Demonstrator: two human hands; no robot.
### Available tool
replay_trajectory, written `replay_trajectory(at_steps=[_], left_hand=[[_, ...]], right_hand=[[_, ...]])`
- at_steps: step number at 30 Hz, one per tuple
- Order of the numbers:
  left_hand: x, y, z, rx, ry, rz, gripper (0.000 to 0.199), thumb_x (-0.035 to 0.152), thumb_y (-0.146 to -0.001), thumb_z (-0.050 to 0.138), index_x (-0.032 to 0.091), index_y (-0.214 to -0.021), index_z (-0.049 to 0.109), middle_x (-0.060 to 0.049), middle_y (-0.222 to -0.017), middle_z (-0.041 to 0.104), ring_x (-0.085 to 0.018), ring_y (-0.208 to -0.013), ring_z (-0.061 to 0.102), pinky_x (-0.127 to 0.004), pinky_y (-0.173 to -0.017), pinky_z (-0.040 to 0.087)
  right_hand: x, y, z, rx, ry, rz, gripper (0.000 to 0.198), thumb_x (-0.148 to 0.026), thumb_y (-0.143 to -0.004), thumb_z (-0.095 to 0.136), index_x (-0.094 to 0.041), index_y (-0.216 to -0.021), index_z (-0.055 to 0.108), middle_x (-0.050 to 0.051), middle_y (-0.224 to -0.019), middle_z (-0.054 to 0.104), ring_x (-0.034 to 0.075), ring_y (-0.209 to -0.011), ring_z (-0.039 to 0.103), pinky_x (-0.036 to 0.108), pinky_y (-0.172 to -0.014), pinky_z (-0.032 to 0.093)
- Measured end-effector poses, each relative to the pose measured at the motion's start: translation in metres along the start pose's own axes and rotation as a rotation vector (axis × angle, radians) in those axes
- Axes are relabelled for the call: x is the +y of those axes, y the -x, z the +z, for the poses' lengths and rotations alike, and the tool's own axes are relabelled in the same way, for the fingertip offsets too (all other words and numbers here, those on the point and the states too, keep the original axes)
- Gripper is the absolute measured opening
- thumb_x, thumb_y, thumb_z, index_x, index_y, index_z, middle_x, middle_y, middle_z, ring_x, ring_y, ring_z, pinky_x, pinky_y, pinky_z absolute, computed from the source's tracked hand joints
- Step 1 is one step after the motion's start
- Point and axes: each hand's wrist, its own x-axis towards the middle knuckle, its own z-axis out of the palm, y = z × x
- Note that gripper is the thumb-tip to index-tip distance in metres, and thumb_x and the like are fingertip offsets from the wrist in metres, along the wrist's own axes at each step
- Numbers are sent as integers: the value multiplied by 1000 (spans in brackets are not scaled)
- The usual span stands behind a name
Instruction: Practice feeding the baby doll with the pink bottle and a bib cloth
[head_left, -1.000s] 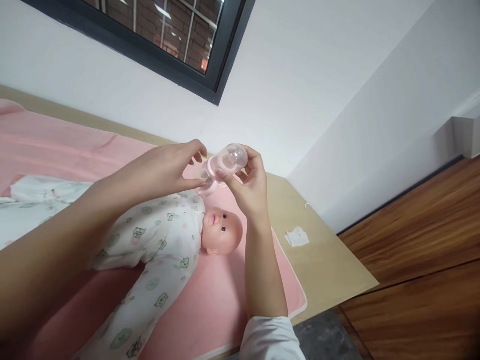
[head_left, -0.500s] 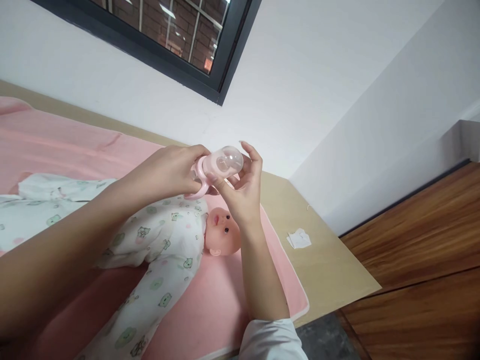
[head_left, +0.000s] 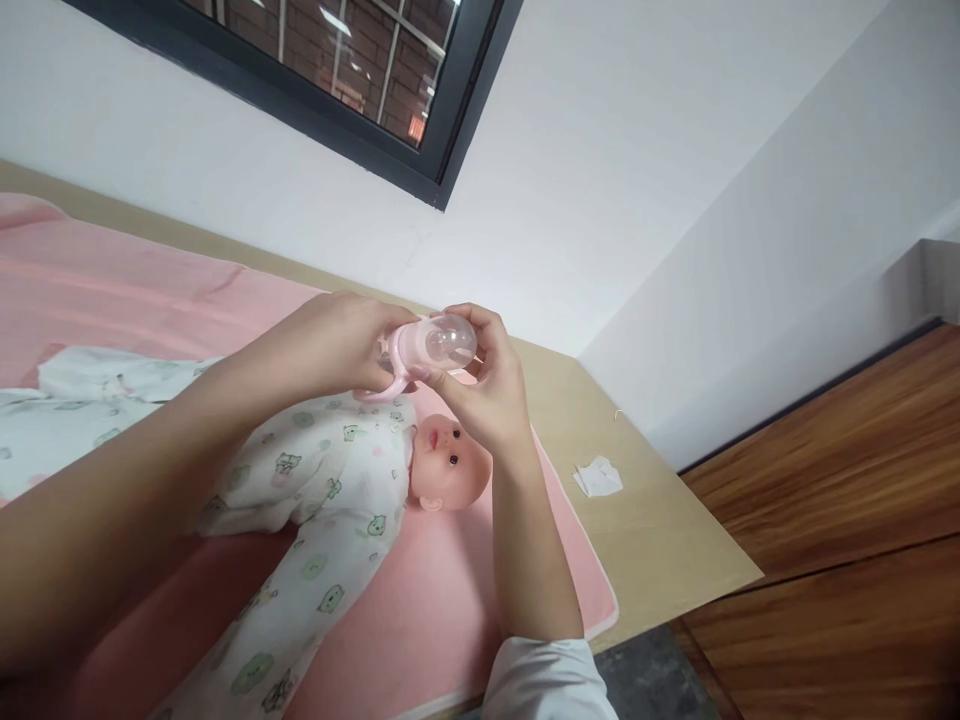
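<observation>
- On the counter [head_left: 652,520], a pink mat [head_left: 420,610] lies spread out
- On the mat, a dressed doll [head_left: 334,465] lies on its back
- Above the doll, the left hand [head_left: 364,340] grips a bottle [head_left: 412,350] and the right hand [head_left: 495,385] holds its clear cap [head_left: 455,340]
- Between both hands, the bottle is lifted and tilted
- Over its top, the cap is not yet off; whether it is loosened, I cannot tell

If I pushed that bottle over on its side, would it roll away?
Probably not far: the bottle has a pink handle sticking out that might catch. Its rounded clear cover looks smooth and shiny, so it could feel slippery. It's likely stiff too, showing no dent between the left hand and right hand.
</observation>
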Motion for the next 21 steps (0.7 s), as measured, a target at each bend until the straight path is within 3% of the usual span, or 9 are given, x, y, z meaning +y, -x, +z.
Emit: replay_trajectory(at_steps=[12, 21], left_hand=[[15, 5, -9, -48, -85, -49, 29, 20, -55, 55, 25, -81, 67, 0, -59, 57, -19, -58, 49, -28, -54, 28], [5, 2, -7, -75, -129, -36, 29, 28, -60, 59, 25, -87, 70, -2, -59, 59, -20, -56, 49, -29, -54, 28]], right_hand=[[0, 0, -6, -92, 19, -26, 53, -49, -77, 75, -27, -120, 51, 5, -124, 64, 20, -114, 62, 38, -91, 58], [1, -1, -5, -130, 22, -44, 53, -47, -79, 74, -26, -122, 53, 6, -128, 62, 21, -116, 62, 39, -93, 57]])
